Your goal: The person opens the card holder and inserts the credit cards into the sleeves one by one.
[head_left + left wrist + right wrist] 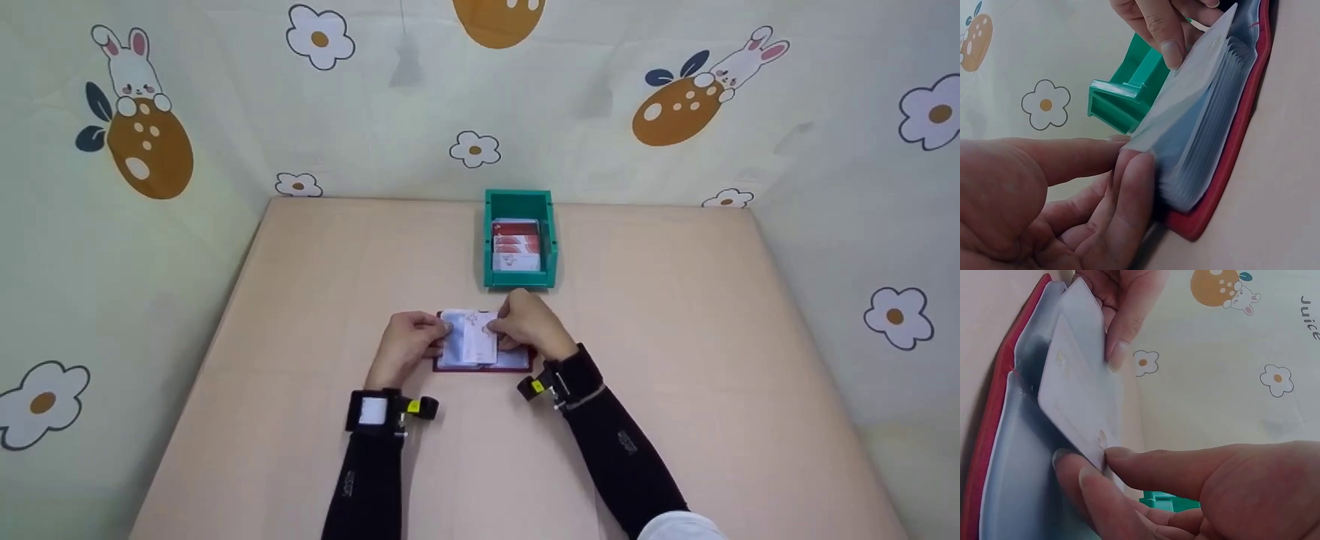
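A red card holder (484,369) with clear plastic sleeves lies spread on the table. My right hand (529,324) pinches a white card (478,337) by its right edge, between thumb and fingers. In the right wrist view the card (1075,396) slants over the sleeves, its far end at a raised sleeve. My left hand (411,341) pinches the edge of that clear sleeve (1185,132) at the holder's left side. The stacked sleeve edges (1207,140) show below it in the left wrist view. How far the card sits inside the sleeve I cannot tell.
Just behind the holder stands a green bin (520,279) with several red and white cards (517,244) in it. The beige table (315,277) meets patterned cloth walls (390,142) at the back and sides.
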Demonstrator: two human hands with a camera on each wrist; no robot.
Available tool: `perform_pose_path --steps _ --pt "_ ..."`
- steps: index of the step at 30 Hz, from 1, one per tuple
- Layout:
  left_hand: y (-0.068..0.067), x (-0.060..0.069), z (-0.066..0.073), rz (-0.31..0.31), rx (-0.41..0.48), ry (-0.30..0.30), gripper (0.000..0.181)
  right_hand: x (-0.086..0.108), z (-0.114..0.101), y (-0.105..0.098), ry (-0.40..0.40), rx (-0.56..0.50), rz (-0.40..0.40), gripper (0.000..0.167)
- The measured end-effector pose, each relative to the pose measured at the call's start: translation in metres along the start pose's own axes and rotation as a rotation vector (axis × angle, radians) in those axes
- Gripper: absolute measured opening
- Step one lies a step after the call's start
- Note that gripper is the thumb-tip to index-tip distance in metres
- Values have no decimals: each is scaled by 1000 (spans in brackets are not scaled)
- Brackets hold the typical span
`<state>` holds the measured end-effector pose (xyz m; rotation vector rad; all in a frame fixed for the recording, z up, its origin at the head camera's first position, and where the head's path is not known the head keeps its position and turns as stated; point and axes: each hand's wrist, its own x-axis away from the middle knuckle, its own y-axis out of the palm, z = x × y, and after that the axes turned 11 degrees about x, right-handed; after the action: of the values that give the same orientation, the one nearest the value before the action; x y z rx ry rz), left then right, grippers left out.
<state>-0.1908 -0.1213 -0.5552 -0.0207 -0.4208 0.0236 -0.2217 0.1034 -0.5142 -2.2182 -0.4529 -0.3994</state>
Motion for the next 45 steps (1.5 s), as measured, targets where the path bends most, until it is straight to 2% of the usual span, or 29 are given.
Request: perform_pose_path --steps 5,12,21,31,45 --pt "0 1 1 1 -12 -8 18 2 -3 1 5 27 -1 17" --pt "0 1 0 -12 -9 -3 18 6 -6 6 -60 113 -37 25" --pt "2 1 0 -4 3 21 18 7 -11 12 -93 149 -56 29" --pt "4 1 0 -7 -69 42 23 8 -15 23 -142 238 -20 18" --pt "5 1 0 -13 -72 42 20 7 -14 24 -153 218 -22 17"
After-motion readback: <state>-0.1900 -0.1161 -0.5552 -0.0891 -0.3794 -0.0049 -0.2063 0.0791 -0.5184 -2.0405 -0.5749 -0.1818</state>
